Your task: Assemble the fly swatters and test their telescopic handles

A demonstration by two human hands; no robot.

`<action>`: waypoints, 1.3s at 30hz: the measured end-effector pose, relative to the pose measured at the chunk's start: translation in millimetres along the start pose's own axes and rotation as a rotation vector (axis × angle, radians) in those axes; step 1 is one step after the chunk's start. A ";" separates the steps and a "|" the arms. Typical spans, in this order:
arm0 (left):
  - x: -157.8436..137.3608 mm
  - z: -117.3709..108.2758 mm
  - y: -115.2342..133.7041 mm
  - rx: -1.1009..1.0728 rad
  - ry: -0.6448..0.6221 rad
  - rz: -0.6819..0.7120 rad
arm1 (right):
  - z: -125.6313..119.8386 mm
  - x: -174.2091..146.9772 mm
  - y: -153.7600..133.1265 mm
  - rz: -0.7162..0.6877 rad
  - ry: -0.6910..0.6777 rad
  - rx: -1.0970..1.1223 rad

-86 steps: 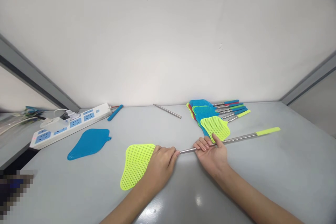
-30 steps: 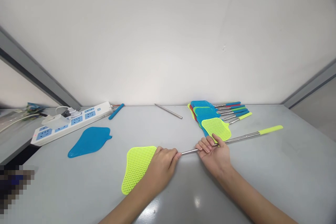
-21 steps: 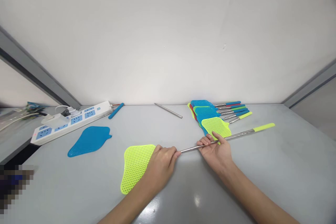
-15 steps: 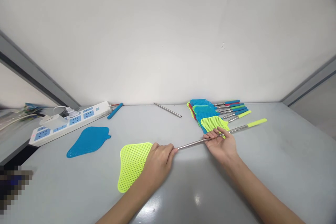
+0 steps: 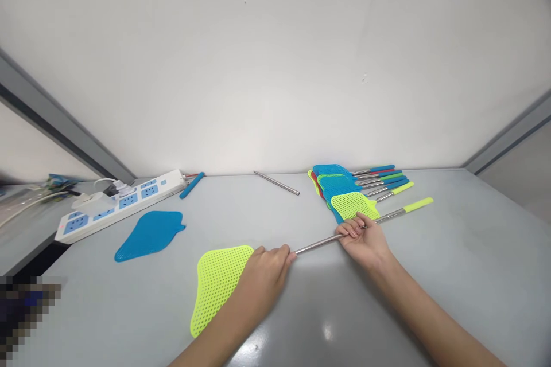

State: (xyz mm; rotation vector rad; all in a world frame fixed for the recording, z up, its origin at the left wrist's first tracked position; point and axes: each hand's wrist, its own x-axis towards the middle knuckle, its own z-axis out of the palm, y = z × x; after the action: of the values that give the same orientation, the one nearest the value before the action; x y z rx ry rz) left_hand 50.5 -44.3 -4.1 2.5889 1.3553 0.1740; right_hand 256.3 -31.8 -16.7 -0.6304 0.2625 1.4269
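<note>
A yellow-green fly swatter [image 5: 220, 278] with a steel telescopic rod and a yellow-green grip spans both my hands. My left hand [image 5: 269, 272] is closed around the joint where the perforated head meets the rod, hiding that joint. Farther along, my right hand [image 5: 365, 239] curls its fingers round the rod, palm turned up. The grip [image 5: 418, 205] sticks out beyond it to the right. Just behind my right hand lies a pile of fly swatters [image 5: 353, 206], blue, green, red and yellow-green, their handles pointing right.
A loose blue swatter head [image 5: 150, 235] lies on the left of the grey table [image 5: 301, 321]. Behind it are a white power strip [image 5: 123, 206] with plugs and a blue grip [image 5: 191, 185]. A bare steel rod [image 5: 276, 183] rests near the wall.
The view has shifted slightly. The fingers of my right hand have closed more around the rod, and the swatter's head has come a little nearer to me.
</note>
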 end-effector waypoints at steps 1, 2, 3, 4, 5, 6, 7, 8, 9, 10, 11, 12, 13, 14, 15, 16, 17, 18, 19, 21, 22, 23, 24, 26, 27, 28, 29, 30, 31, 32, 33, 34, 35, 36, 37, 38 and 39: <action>-0.4 0.4 0.6 -0.002 0.003 -0.011 | -0.1 0.0 -0.2 -0.001 -0.007 -0.006; -0.8 0.6 1.2 -0.011 0.006 -0.020 | -0.2 0.0 -0.5 0.001 -0.007 -0.007; -1.1 0.4 1.7 -0.023 0.009 -0.029 | -0.2 0.1 -1.0 0.008 -0.005 -0.004; -1.2 -0.3 2.1 -0.036 0.011 -0.038 | -0.2 0.4 -1.6 0.018 -0.002 0.002; -1.3 -1.8 2.2 -0.046 0.014 -0.047 | -0.1 0.7 -2.5 0.033 0.002 0.008; -1.2 -3.8 2.1 -0.053 0.020 -0.053 | 0.0 1.2 -3.7 0.051 0.007 0.013; -1.0 -6.3 1.7 -0.058 0.030 -0.053 | 0.3 1.7 -5.3 0.073 0.015 0.015; -0.6 -9.0 1.0 -0.062 0.041 -0.046 | 0.7 2.2 -7.2 0.093 0.023 0.015; -0.2 -11.5 0.0 -0.069 0.053 -0.032 | 1.3 2.7 -9.5 0.111 0.032 0.012; 0.4 -13.6 -1.3 -0.082 0.062 -0.012 | 2.0 3.1 -12.0 0.118 0.040 0.005; 0.9 -15.1 -2.8 -0.100 0.071 0.008 | 2.7 3.5 -14.6 0.114 0.042 -0.003; 1.5 -16.0 -4.5 -0.120 0.080 0.027 | 3.3 3.9 -17.1 0.103 0.042 -0.010; 2.1 -16.3 -6.3 -0.142 0.091 0.043 | 3.8 4.3 -19.5 0.091 0.042 -0.015; 2.7 -16.2 -8.1 -0.161 0.105 0.058 | 4.2 4.7 -21.7 0.083 0.044 -0.019; 3.3 -15.8 -9.9 -0.174 0.121 0.070 | 4.4 5.1 -23.6 0.080 0.050 -0.018; 3.9 -15.3 -11.6 -0.180 0.136 0.080 | 4.5 5.5 -25.3 0.082 0.057 -0.015; 4.4 -14.9 -13.2 -0.181 0.148 0.089 | 4.5 5.9 -26.9 0.087 0.066 -0.008; 4.9 -14.7 -14.6 -0.180 0.155 0.097 | 4.4 6.2 -28.3 0.093 0.074 0.001; 5.4 -14.6 -15.7 -0.178 0.159 0.103 | 4.4 6.5 -29.7 0.100 0.079 0.010; 5.9 -14.8 -17.5 -0.175 0.155 0.114 | 4.7 6.7 -32.1 0.111 0.083 0.022; 6.0 -14.8 -18.2 -0.174 0.150 0.119 | 4.9 6.7 -33.2 0.115 0.083 0.022; 5.9 -14.8 -18.8 -0.172 0.145 0.123 | 5.3 6.5 -34.0 0.115 0.086 0.020; 5.8 -14.7 -19.3 -0.171 0.139 0.127 | 5.7 6.4 -34.7 0.115 0.088 0.016; 5.4 -14.3 -20.3 -0.173 0.131 0.136 | 6.6 6.0 -35.3 0.111 0.090 0.004; 5.3 -14.1 -20.8 -0.177 0.130 0.138 | 6.9 5.9 -35.3 0.109 0.091 -0.001; 5.2 -14.0 -21.2 -0.182 0.130 0.140 | 7.1 5.8 -35.2 0.109 0.089 -0.006; 5.2 -14.0 -21.5 -0.189 0.134 0.139 | 7.0 5.9 -35.0 0.111 0.084 -0.013; 5.2 -14.2 -21.8 -0.198 0.139 0.138 | 6.8 6.0 -35.0 0.112 0.075 -0.019; 5.3 -14.4 -22.1 -0.207 0.143 0.139 | 6.4 6.2 -35.0 0.110 0.064 -0.025; 5.4 -14.8 -22.3 -0.217 0.148 0.140 | 5.8 6.6 -35.1 0.107 0.053 -0.033; 5.5 -15.2 -22.5 -0.227 0.152 0.141 | 5.3 7.0 -35.3 0.103 0.044 -0.042; 5.6 -15.5 -22.8 -0.236 0.156 0.142 | 4.9 7.3 -35.5 0.097 0.039 -0.051; 5.8 -15.8 -23.0 -0.242 0.162 0.143 | 4.7 7.6 -35.6 0.093 0.039 -0.060; 5.9 -16.0 -23.4 -0.246 0.167 0.143 | 4.7 7.7 -35.7 0.092 0.044 -0.069; 6.0 -15.9 -23.8 -0.247 0.173 0.142 | 4.9 7.7 -35.6 0.093 0.050 -0.076; 6.1 -15.7 -24.2 -0.245 0.177 0.142 | 5.2 7.5 -35.5 0.094 0.056 -0.082; 6.2 -15.3 -24.7 -0.243 0.179 0.143 | 5.7 7.3 -35.4 0.095 0.059 -0.087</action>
State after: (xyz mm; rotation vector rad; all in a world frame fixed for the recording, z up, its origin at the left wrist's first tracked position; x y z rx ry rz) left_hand 31.2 -23.5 4.8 2.5098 1.1215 0.5685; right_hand 290.6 -23.2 -7.2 -0.7401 0.2817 1.5187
